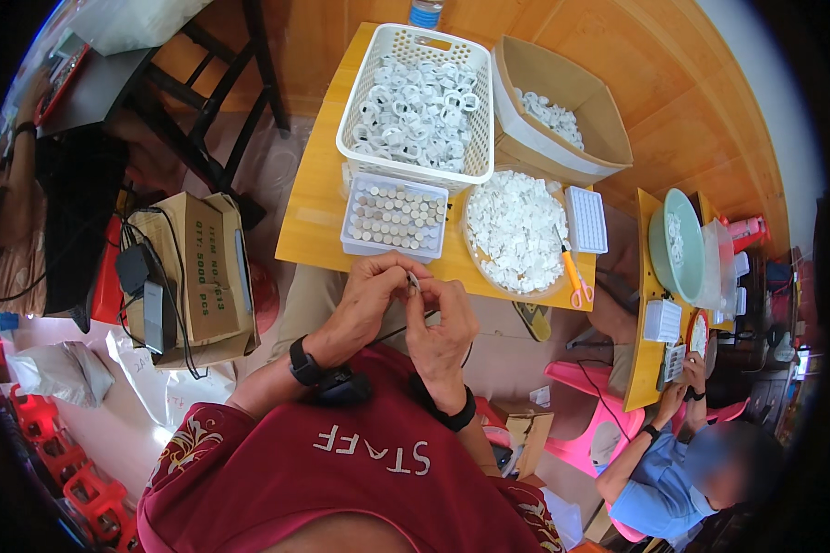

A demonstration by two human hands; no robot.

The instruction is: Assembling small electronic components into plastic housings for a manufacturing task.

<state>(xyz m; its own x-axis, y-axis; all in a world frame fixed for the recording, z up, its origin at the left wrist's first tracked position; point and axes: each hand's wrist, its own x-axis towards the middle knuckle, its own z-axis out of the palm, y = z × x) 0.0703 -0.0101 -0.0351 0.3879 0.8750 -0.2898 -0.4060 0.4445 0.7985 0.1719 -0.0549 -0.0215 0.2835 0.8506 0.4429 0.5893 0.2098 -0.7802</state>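
Note:
My left hand [371,297] and my right hand [441,334] meet in front of my chest, just off the table's near edge. Between their fingertips they pinch a small dark-and-whitish piece [413,280], mostly covered by the fingers, so its kind does not show. Just beyond my hands, a white tray [349,241] carries rows of small round beige-grey discs [397,214]. To its right stands a wide clear tub [470,241] heaped with small white plastic parts [516,226]. A white perforated basket [346,138] behind the tray holds many white ring-shaped parts [415,115].
Orange-handled scissors [576,281] lie at the tub's right edge, near a white gridded tray [586,219]. An open cardboard box [563,74] stands at the back right. Cables hang over another carton [217,276] at left. A person in blue [655,479] works at the right-hand table.

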